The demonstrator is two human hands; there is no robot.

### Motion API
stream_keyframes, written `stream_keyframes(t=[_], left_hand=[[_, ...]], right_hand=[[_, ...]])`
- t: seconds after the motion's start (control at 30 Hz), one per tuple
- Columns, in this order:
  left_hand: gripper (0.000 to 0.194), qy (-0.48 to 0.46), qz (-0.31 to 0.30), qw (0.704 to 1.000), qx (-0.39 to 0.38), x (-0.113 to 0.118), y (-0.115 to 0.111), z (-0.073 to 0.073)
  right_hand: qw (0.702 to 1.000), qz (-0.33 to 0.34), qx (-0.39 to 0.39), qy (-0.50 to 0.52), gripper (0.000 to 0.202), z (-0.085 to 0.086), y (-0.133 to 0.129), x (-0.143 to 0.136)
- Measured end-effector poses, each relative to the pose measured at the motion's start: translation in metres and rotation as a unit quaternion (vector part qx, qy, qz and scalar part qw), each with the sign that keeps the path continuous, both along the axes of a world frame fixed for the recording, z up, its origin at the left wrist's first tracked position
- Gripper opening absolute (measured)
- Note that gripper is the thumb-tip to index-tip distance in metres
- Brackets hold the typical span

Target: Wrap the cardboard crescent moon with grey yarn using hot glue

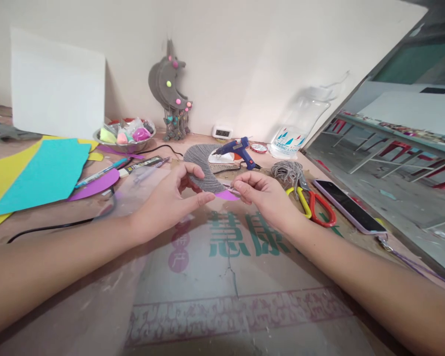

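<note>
A crescent wrapped in grey yarn (202, 168) is held above the middle of the table, its lower right end purple and unwrapped. My left hand (176, 195) grips its left side, fingers behind it and thumb stretched along the lower edge. My right hand (257, 193) is closed at the purple tip, with thumb and forefinger pinched together; a thin strand seems to run between them, too small to make out clearly. Just behind the crescent lies a blue glue gun (237, 148). A ball of grey yarn (287, 170) sits beyond my right hand.
Scissors (321, 210) and a phone (350, 205) lie at the right. Coloured sheets (40, 173), pens (102, 172) and a bowl of clay packets (124, 143) are at the left. Along the wall stand a decorated grey moon (166, 84), a small clock (222, 132) and a glass jug (296, 123).
</note>
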State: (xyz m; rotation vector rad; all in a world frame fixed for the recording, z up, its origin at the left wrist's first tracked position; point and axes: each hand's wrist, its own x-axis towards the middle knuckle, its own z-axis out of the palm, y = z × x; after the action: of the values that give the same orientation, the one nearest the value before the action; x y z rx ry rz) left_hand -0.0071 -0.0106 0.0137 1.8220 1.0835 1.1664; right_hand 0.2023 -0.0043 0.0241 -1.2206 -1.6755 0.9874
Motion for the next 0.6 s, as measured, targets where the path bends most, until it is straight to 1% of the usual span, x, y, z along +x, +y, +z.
stream_keyframes(t=[0.17,0.3,0.33,0.37,0.43,0.47,0.53,0.6], left_hand=[[0.03,-0.001,-0.012,1.0,0.001,0.0,0.0,0.001],[0.033,0.0,-0.02,1.0,-0.004,-0.001,-0.001,0.001],[0.032,-0.008,-0.027,1.0,-0.001,-0.001,-0.001,0.002],[0.026,-0.014,-0.033,0.999,0.005,-0.002,-0.001,0.002],[0.013,-0.013,-0.03,0.999,0.023,-0.002,-0.001,0.003],[0.01,-0.008,-0.024,0.999,0.032,-0.002,-0.001,0.004],[0.009,0.003,-0.007,0.999,0.041,-0.002,0.0,0.004],[0.009,0.009,0.006,0.999,0.039,-0.003,0.003,0.003]], right_hand=[[1.0,-0.001,-0.002,-0.004,0.025,0.002,-0.001,-0.002],[1.0,-0.007,-0.01,0.005,0.026,-0.001,0.0,-0.002],[1.0,-0.007,-0.01,0.006,0.026,-0.003,0.0,-0.001],[1.0,-0.005,-0.012,0.006,0.026,-0.005,0.001,-0.001],[1.0,0.0,-0.022,0.008,0.025,-0.009,0.004,0.001],[1.0,-0.002,-0.024,0.015,0.026,-0.011,0.004,0.002],[0.999,-0.015,-0.009,0.04,0.028,-0.013,0.006,0.004],[0.997,-0.027,0.022,0.068,0.028,-0.013,0.006,0.005]])
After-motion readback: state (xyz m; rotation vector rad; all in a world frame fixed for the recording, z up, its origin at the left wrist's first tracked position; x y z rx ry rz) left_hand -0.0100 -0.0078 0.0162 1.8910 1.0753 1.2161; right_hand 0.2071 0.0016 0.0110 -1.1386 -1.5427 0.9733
